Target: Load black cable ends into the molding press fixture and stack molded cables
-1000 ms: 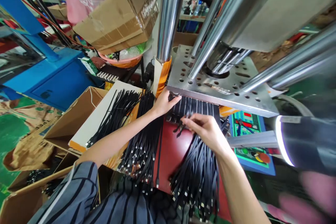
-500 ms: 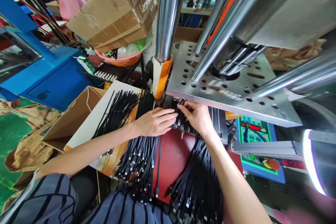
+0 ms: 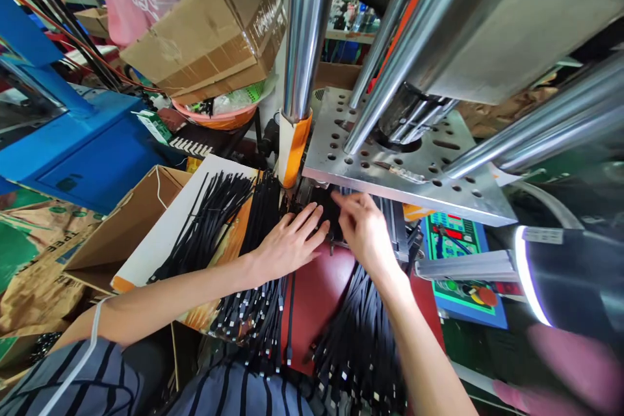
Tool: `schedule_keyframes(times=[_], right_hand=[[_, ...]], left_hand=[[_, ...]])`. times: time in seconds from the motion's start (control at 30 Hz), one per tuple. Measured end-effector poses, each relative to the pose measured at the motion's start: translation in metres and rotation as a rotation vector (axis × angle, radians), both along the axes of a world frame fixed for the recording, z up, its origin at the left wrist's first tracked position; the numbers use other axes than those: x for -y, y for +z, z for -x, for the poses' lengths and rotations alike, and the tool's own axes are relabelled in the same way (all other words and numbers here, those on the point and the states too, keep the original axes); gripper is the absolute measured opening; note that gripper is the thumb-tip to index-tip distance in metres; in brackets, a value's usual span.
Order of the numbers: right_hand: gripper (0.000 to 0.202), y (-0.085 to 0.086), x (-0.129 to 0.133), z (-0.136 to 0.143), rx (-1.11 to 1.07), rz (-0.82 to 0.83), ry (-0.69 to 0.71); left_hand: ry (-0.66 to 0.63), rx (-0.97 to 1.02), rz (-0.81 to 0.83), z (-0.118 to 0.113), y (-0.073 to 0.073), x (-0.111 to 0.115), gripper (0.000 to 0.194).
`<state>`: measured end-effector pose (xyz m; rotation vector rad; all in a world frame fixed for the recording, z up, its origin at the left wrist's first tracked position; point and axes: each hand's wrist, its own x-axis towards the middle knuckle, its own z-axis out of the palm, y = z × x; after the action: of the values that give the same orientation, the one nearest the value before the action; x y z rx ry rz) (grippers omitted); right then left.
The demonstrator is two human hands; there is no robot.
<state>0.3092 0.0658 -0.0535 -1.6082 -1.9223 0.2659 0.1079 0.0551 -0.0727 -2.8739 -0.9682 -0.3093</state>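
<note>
My left hand [image 3: 291, 242] lies palm down with its fingers spread, the fingertips at the near left edge of a dark mould [image 3: 322, 205] under the press plate. My right hand [image 3: 364, 226] is at the mould's right part; its index finger reaches toward the mould, the thumb is apart from it, and nothing shows between them. What sits in the mould is mostly hidden by my hands and shade. Black cables [image 3: 260, 302] with metal plug ends lie below my left hand. A second bundle of black cables [image 3: 361, 331] hangs below my right wrist.
The steel press plate [image 3: 390, 169] hangs low just beyond my hands, between chrome columns [image 3: 312, 32]. A control panel [image 3: 463, 266] and a lit ring lamp [image 3: 526, 273] stand at right. At left are more cables [image 3: 209, 221] on white board and an open carton [image 3: 131, 221].
My left fingers have spread and dropped slightly to the left. The right hand has loosened from its pinch at the mould, its index finger now stretched out. The view has shifted a little.
</note>
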Motion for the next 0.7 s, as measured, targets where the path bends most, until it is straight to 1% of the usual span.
schedule_keyframes(times=[0.07, 0.1, 0.13, 0.2, 0.3, 0.47, 0.6, 0.67, 0.7], right_hand=[[0.046, 0.001, 0.016, 0.002, 0.263, -0.015, 0.037], [0.049, 0.001, 0.020, 0.004, 0.374, 0.007, 0.020], [0.051, 0.002, 0.020, 0.005, 0.459, 0.034, -0.017], [0.053, 0.004, 0.011, 0.008, 0.544, 0.091, -0.083], [0.053, 0.006, -0.013, 0.010, 0.560, 0.122, -0.137], [0.048, 0.004, -0.048, 0.009, 0.549, 0.068, -0.094], [0.054, 0.007, -0.081, 0.008, 0.525, 0.051, -0.107], [0.056, 0.013, -0.082, 0.008, 0.510, 0.041, -0.100], [0.056, 0.015, -0.074, 0.008, 0.508, 0.038, -0.087]], left_hand=[[-0.007, -0.011, 0.043, -0.002, 0.004, -0.001, 0.065], [-0.010, -0.009, 0.068, -0.002, 0.007, -0.004, 0.067], [-0.008, -0.003, 0.092, -0.003, 0.010, -0.009, 0.068], [0.011, 0.016, 0.135, -0.006, 0.016, -0.023, 0.067], [0.033, 0.043, 0.163, -0.011, 0.024, -0.048, 0.062], [0.037, 0.093, 0.138, -0.023, 0.029, -0.086, 0.047], [0.082, 0.172, 0.147, -0.036, 0.032, -0.111, 0.035], [0.109, 0.201, 0.152, -0.038, 0.034, -0.114, 0.031], [0.136, 0.220, 0.154, -0.035, 0.034, -0.110, 0.030]])
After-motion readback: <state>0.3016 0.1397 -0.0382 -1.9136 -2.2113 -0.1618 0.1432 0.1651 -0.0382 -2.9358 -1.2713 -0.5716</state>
